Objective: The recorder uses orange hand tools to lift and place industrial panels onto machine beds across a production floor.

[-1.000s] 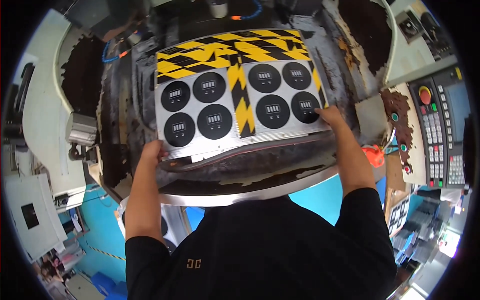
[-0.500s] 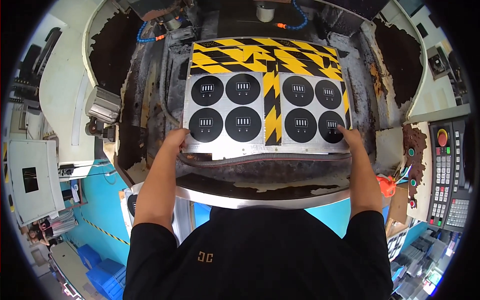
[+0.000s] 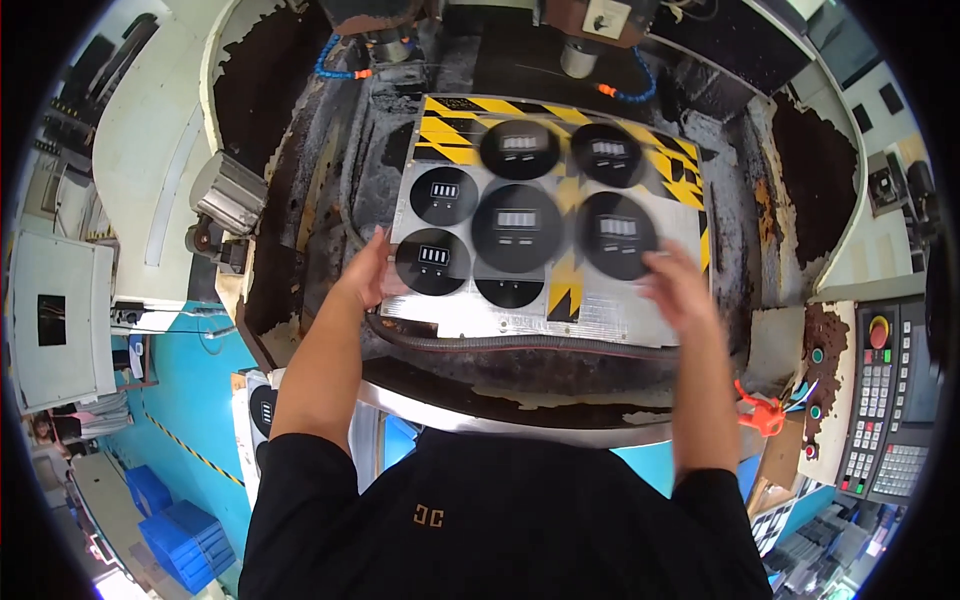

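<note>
Overlapping black discs (image 3: pixel 516 233), white markings (image 3: pixel 516 217)

The right-hand group of four black discs (image 3: pixel 617 237) had shifted up and leftward as one, looking larger and blurred. Its left pair had crossed the vertical yellow-and-black striped band (image 3: pixel 564 303); the upper pair had come over the striped top border (image 3: pixel 444 136). The silver panel's lower right part (image 3: pixel 622 312) had been uncovered. The right hand (image 3: pixel 682 288) had moved in from the panel's right edge, blurred, its fingers at the shifted group's lower right disc.
</note>
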Demonstrator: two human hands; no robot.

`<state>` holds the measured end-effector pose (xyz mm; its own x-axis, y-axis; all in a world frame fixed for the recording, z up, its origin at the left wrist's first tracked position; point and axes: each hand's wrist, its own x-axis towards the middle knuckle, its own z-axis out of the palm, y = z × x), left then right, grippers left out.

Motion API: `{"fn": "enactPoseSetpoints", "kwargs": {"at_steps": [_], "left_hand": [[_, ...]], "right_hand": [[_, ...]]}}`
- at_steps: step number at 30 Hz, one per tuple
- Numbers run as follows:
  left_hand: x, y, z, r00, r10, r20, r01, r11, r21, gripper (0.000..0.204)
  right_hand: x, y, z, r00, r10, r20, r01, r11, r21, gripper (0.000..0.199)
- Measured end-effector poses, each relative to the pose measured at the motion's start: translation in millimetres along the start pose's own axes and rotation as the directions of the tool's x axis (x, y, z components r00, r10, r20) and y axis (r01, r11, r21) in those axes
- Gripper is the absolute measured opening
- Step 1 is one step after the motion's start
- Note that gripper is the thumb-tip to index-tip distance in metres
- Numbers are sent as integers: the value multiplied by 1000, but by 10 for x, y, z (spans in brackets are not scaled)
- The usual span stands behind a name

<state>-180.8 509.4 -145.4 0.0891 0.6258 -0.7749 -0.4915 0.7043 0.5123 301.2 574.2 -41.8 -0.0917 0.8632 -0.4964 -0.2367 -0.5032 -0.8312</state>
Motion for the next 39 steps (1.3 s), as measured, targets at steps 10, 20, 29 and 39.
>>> {"fn": "enactPoseSetpoints", "kwargs": {"at_steps": [10,20,29,39], "left_hand": [[-310,-106,413,887,460,-38,-441,869,223,43],[-4150,-1630,-814,262,801,-538,-837,466,286,49],[-6079,-5584,-1788,-27,358,-933,-893,411,184,43],[-4729,-7514,-2918,-237,-138,-962,392,892,-225,45]], "right_hand": [[634,1627,457,950,-260,175,249,288,-925,67],[-677,640,-39,788,-200,583,616,266,-741,43],[-942,-899,-1296,429,-745,511,167,-491,-855,55],[-1188,-588,-3060,591,-797,-121,2,152,-988,75]]}}
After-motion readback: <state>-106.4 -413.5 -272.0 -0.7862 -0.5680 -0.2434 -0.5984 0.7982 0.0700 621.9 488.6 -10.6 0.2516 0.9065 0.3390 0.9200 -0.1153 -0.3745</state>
